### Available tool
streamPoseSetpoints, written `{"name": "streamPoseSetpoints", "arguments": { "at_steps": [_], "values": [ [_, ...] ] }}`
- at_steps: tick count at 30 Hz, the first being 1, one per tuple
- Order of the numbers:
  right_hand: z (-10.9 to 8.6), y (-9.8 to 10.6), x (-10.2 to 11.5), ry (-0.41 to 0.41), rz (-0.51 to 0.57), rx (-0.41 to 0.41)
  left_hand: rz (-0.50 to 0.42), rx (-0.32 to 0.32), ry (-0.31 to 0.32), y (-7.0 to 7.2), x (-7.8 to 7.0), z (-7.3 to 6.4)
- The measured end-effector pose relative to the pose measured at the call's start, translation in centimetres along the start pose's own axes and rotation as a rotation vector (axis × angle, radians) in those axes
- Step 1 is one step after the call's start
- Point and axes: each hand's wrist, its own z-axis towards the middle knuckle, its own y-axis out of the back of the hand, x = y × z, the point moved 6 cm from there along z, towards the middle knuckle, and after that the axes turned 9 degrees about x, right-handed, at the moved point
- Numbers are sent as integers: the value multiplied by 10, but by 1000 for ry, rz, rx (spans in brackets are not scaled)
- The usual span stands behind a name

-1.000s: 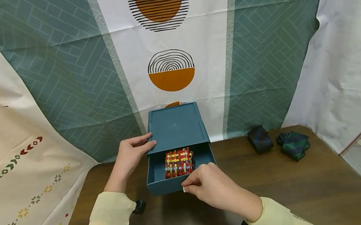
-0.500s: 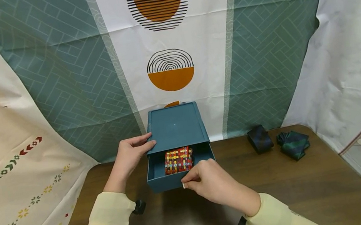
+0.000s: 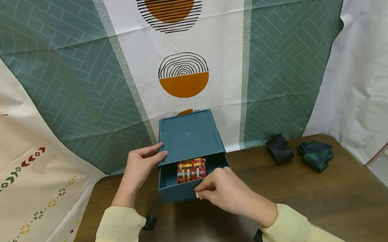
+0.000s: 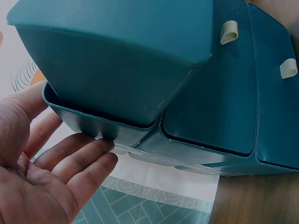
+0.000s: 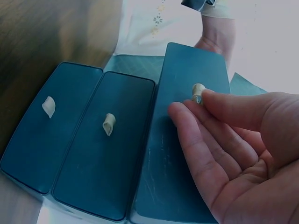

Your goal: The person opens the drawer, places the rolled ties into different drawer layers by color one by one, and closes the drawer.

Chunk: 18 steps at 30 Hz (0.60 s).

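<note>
A teal drawer unit stands against the hanging cloth, its top drawer partly out. Inside that drawer lies a rolled-up cloth with a red and yellow woven pattern; the unit's top hides its back part. My right hand pinches the small cream pull loop on the drawer front between thumb and index finger. At the unit's left side, my left hand rests with extended fingers along the edge of the casing. In the left wrist view those fingers touch the casing beside the drawer.
Two lower drawers, the middle one and the bottom one, are closed and have pull loops. To the right on the wooden table lie a dark navy rolled tie and a green plaid folded cloth. Hanging cloths border the table.
The top drawer has slid part of the way back into the unit, with my right hand moving along on its loop. My left hand has stayed in place.
</note>
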Motion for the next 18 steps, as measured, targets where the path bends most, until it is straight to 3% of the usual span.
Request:
{"name": "streamPoseSetpoints", "arguments": {
  "at_steps": [8,15,18],
  "values": [
    [7,3,-6,-6,14,-18,-11,7,2,0,1,0],
    [14,4,-12,-5,38,-59,-10,0,-21,4,25,16],
    [17,4,-15,-5,47,-72,6,-10,-27,5,29,18]
  ]
}}
